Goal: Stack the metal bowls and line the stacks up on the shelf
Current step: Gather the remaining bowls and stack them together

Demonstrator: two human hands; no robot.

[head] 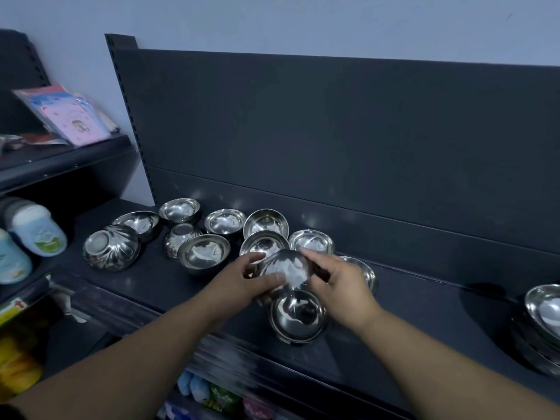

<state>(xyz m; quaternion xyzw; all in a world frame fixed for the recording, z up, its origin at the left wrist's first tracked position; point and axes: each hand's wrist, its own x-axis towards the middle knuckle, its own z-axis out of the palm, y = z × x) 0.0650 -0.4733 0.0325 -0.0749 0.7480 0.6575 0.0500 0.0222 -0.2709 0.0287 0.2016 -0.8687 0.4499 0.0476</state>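
Several shiny metal bowls lie loose on the dark shelf [169,292]. Both hands hold one tilted metal bowl [286,268] between them, just above an upright bowl [298,316] near the shelf's front edge. My left hand [245,283] grips its left rim with thumb and fingers. My right hand [336,280] pinches its right rim. Behind them stand more upright bowls [265,222], and an overturned bowl [110,247] lies at the left end. A stack of bowls [542,322] stands at the far right, cut off by the frame.
The shelf's dark back panel [333,131] rises behind the bowls. A neighbouring shelf unit at the left holds pink packets [75,119] and pale blue bottles [36,228]. Packaged goods [212,395] sit on the lower shelf below the front edge.
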